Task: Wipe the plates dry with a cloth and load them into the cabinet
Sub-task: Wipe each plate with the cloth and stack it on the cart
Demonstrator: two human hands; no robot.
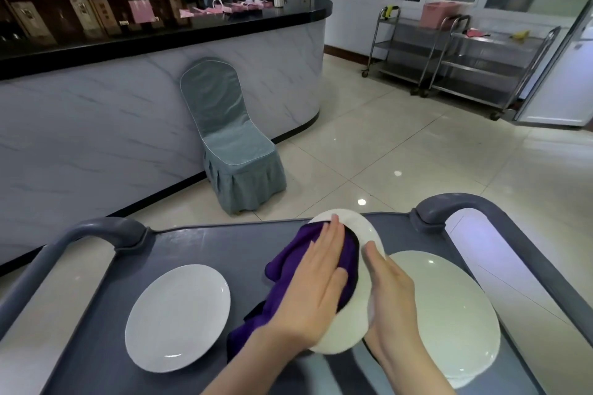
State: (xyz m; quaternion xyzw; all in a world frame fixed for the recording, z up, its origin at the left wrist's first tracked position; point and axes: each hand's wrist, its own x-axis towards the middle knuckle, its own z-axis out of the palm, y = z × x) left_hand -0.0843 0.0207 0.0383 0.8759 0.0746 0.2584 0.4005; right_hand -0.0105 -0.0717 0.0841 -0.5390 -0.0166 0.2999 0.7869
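From my remote seat, everything I care about sits on the dark grey plastic cart [205, 244] that fills the bottom of the view.

Over the middle of the cart top, a round white ceramic plate [362, 231] stands tilted up on its edge, with its lower rim close to the cart surface. My left hand [317, 279] lies flat with straight fingers, pressing a deep purple microfibre cloth [288, 263] against the plate's face. The loose end of the cloth hangs down onto the cart. My right hand [391, 285] grips the same plate from the other side. Its thumb lies along the rim, and the plate hides its fingers.

A second white plate [178, 317] lies flat on the left part of the cart, apart from the cloth. A third white plate [449, 314] lies flat on the right part, partly hidden by my right hand and the tilted plate.

The cart's two rounded grey handles [96, 231] rise at its far corners. Beyond the cart, a chair in a grey-blue fabric cover [231, 138] stands against a curved marble-look counter with a black top [128, 106]. Past the cart's far right, two stainless steel trolleys [465, 54] stand by the wall.
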